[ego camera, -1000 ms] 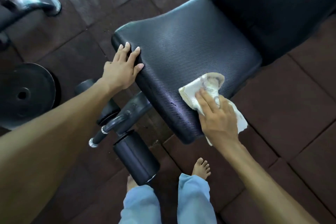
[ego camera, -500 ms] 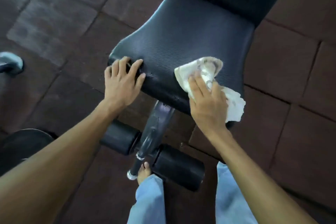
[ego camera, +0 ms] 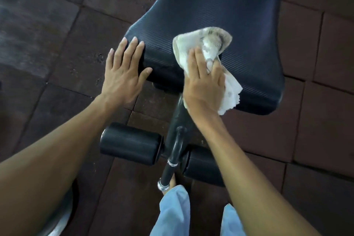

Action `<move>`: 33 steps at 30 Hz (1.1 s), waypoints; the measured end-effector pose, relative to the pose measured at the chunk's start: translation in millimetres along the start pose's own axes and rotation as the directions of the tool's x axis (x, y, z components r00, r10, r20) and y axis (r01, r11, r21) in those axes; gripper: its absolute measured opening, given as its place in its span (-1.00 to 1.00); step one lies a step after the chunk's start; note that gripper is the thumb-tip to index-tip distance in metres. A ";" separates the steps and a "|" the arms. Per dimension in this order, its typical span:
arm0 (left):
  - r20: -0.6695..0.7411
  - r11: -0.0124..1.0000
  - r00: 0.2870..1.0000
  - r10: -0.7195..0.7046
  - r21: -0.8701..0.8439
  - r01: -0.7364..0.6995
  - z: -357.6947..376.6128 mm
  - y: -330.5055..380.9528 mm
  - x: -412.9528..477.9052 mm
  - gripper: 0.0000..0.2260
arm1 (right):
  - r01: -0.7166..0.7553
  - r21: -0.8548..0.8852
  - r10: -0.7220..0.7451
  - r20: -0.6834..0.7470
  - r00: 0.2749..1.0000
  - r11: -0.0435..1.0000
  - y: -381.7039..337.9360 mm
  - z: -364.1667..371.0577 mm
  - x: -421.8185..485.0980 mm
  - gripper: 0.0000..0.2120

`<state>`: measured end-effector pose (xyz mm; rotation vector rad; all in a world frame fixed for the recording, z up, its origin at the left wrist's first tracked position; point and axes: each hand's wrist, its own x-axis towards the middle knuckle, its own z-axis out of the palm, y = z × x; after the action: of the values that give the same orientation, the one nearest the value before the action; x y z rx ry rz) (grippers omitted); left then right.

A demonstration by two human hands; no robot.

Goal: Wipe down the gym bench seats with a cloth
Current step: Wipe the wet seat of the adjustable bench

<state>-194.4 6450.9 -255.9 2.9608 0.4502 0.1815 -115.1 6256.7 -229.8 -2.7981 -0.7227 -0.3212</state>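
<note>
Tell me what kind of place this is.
Most likely a gym: a padded black bench seat, foam leg rollers on its frame, and dark rubber floor tiles.

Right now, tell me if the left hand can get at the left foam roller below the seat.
Probably yes. The left hand lies flat on the near corner of the seat, holding nothing, and the foam roller sits just below it with nothing between.

Black bench seat point(ego camera: 220, 15) carries a crumpled cloth point(ego camera: 209, 43).
</note>
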 end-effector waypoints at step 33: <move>-0.034 0.998 0.999 -0.029 -0.053 0.027 -14.9 21.6 3.8 -0.44 | 0.326 0.021 -0.327 0.052 0.944 0.945 50.8 -11.4 -1.1 -0.56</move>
<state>-186.7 6433.4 -237.5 2.9024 0.4833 0.2384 -92.5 6209.9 -227.9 -2.6772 -1.2015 -0.2963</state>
